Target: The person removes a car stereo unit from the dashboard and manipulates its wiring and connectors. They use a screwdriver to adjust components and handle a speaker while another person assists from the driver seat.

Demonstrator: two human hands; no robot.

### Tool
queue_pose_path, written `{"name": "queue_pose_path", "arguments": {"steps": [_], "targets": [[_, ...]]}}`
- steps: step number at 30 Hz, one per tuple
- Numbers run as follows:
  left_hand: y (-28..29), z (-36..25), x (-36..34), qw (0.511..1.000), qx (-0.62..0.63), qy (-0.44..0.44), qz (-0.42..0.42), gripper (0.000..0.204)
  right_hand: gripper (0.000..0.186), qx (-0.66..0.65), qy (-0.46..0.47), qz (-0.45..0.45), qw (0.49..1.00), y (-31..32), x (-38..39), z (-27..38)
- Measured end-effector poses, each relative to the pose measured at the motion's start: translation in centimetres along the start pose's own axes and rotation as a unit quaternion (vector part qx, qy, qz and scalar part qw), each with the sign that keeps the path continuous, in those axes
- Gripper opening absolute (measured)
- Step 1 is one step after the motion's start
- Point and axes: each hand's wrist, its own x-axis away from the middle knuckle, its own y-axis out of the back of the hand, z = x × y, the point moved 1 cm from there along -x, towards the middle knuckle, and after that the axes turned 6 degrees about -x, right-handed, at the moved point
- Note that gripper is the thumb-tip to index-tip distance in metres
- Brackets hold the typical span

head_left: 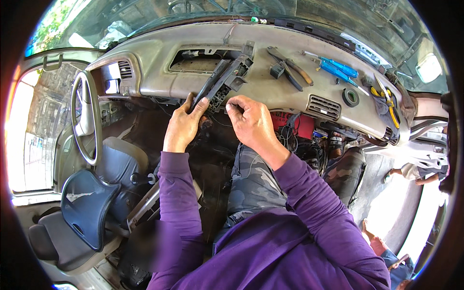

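Note:
My left hand (185, 122) grips a long black plastic housing (233, 72) by its lower end, holding it tilted in front of the dashboard opening (186, 63). My right hand (251, 124) is just right of that lower end, thumb and index finger pinched together. What the pinch holds, if anything, is too small to make out. Thin wires hang below the housing and around my fingers. Behind the hands stretches the beige dashboard (150, 77), and the dark footwell below shows loose cables (290, 135).
Pliers (295, 72), blue screwdrivers (338, 67), black tape (351, 96) and yellow-handled tools (391, 111) lie on the dashboard. A steering wheel (77, 111) and seat with black backrest cushion (87, 208) are at left. Other people's limbs (425, 176) show outside the right doorway.

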Motion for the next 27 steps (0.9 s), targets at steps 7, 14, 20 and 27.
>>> {"name": "queue_pose_path", "arguments": {"steps": [7, 14, 20, 27], "targets": [[-0.5, 0.5, -0.2, 1.0, 0.011, 0.003, -0.003, 0.096, 0.02, -0.065, -0.023, 0.01, 0.998, -0.2, -0.1, -0.4], [-0.6, 0.4, -0.2, 1.0, -0.005, -0.002, -0.007, 0.096, 0.021, 0.087, 0.067, 0.004, 0.994, -0.4, 0.8, -0.6], [-0.3, -0.2, 0.2, 1.0, -0.023, 0.006, -0.003, 0.095, 0.015, 0.058, 0.072, 0.009, 0.996, -1.0, -0.1, -0.7], [-0.9, 1.2, -0.6, 1.0, -0.021, -0.009, -0.021, 0.093, 0.015, 0.05, 0.08, 0.003, 0.996, -1.3, -0.3, -1.5]]}}
